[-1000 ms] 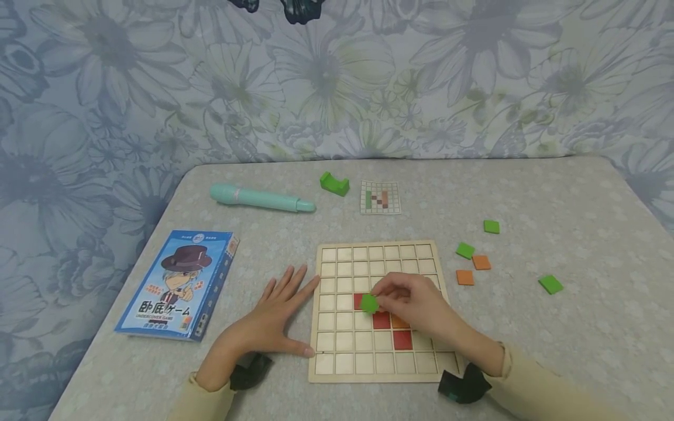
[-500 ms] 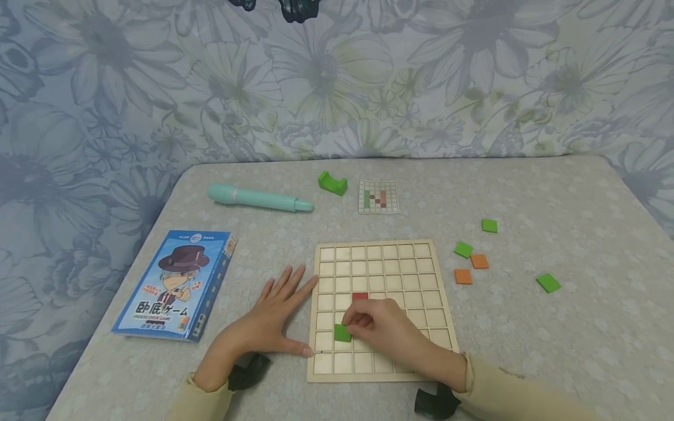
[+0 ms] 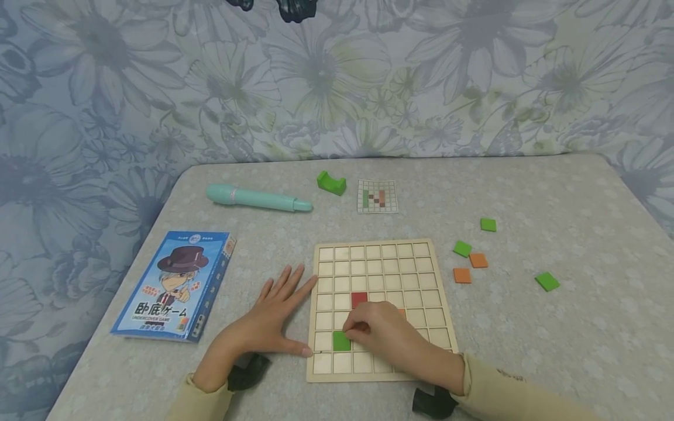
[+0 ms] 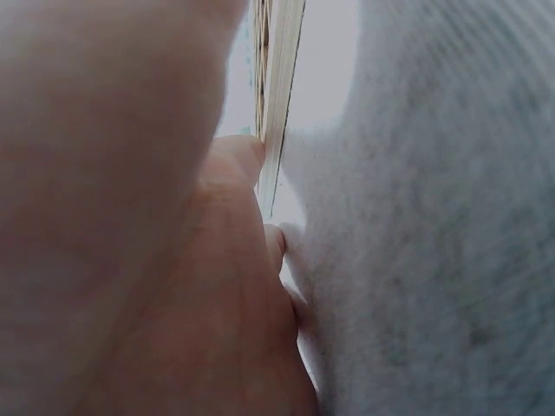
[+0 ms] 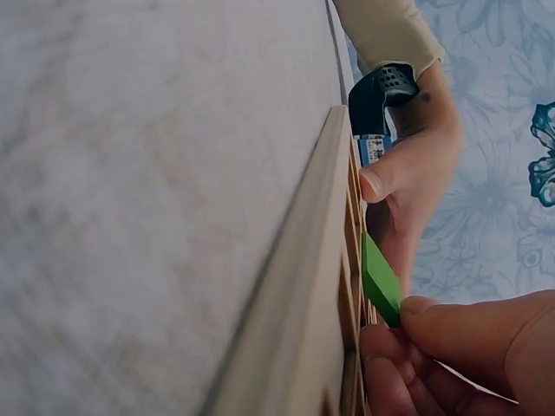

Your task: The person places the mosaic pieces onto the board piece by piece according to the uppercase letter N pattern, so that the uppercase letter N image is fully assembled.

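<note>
My right hand pinches a green square tile by its right-hand corner, thumb against fingers. The tile is over the second column of the wooden grid board, one row up from the bottom. In the right wrist view the green tile slants, one edge at the board's cells. A red tile lies in a cell just beyond the right hand, and a bit of an orange tile peeks out behind the knuckles. With fingers spread, my left hand rests flat, thumb and index fingertip at the board's left edge.
Right of the board lie loose green tiles and orange tiles. Behind it are a small grid pattern card, a notched green block and a teal pen-shaped tube. A blue game box lies at left.
My right hand has carried the green tile left and toward me, from near the red tiles to the lower left cells, lowering it there. My left hand stays put.
</note>
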Demonstrator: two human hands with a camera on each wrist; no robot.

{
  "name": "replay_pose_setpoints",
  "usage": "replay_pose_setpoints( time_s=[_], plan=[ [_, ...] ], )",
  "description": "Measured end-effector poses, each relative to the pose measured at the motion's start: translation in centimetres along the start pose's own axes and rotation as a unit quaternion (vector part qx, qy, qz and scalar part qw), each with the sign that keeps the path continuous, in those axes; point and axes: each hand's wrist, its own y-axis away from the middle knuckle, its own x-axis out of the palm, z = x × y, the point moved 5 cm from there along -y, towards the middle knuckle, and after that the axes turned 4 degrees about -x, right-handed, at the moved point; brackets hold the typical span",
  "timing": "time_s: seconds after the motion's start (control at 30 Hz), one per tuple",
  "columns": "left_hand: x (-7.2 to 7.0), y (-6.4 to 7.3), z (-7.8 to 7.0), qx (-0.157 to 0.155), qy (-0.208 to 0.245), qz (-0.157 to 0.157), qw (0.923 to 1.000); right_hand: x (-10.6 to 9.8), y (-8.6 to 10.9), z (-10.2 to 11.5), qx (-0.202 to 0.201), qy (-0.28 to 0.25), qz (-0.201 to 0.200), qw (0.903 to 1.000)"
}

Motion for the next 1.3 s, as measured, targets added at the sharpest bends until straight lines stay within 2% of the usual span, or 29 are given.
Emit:
replay_pose_setpoints(
  time_s=[0.13,0.23,0.33,0.43,0.57,0.7,0.8,0.93,1.17,1.3],
  plan=[
    [-0.1,0.0,-0.1,0.006,0.002,-0.004,1.0000,-0.5,-0.1,0.1,-0.011,0.025,-0.005,0.9996],
    [-0.2,0.0,-0.1,0.007,0.004,-0.003,1.0000,-2.2,-0.3,0.1,-0.015,0.020,-0.018,0.9995],
    [-0.2,-0.1,-0.2,0.005,0.007,0.000,1.0000,-5.2,-0.2,-0.5,-0.010,0.018,-0.051,0.9985],
    [-0.2,-0.1,-0.1,0.001,0.005,0.003,1.0000,-9.2,0.7,-1.9,0.021,0.023,-0.096,0.9949],
    [-0.4,0.0,-0.1,0.001,0.002,0.001,1.0000,-13.9,2.9,-4.8,0.074,0.056,-0.147,0.9848],
    [-0.5,0.1,-0.1,0.005,0.000,-0.004,1.0000,-16.7,5.2,-8.1,0.121,0.073,-0.170,0.9752],
    [-0.5,0.2,-0.1,0.005,0.000,-0.006,1.0000,-17.5,6.2,-10.2,0.150,0.070,-0.175,0.9706],
    [-0.4,0.2,-0.1,0.005,0.003,-0.004,1.0000,-17.7,6.3,-11.9,0.171,0.086,-0.167,0.9672],
    [0.0,0.2,-0.2,0.007,0.012,-0.004,0.9999,-17.7,5.2,-13.2,0.172,0.111,-0.130,0.9702],
    [-0.1,0.2,-0.2,0.007,0.007,-0.006,0.9999,-17.5,4.7,-13.4,0.170,0.120,-0.128,0.9698]
  ],
)
